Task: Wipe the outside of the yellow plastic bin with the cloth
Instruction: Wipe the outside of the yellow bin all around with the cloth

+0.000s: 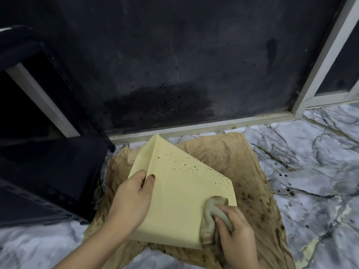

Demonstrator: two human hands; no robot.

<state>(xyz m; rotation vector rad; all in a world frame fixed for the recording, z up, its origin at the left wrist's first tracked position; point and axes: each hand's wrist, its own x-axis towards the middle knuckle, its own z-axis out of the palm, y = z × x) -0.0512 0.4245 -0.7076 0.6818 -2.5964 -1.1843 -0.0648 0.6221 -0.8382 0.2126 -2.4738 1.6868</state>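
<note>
Yellow bin (180, 193) tipped, corner pointing away; cloth (211, 214) pressed.

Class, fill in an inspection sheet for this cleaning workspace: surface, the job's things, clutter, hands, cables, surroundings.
Surface: marbled floor, partly covered by a stained brown sheet.
Job's things: yellow bin tipped over the sheet, with dark specks on its upper face; grey cloth pressed on the bin's right edge.
Clutter: nothing seen.
Hands: left hand grips the bin's ridge; right hand is closed on the cloth.
Cables: nothing seen.
Surroundings: dark panel in a pale frame with a blackened patch low down; black rack at left.
</note>
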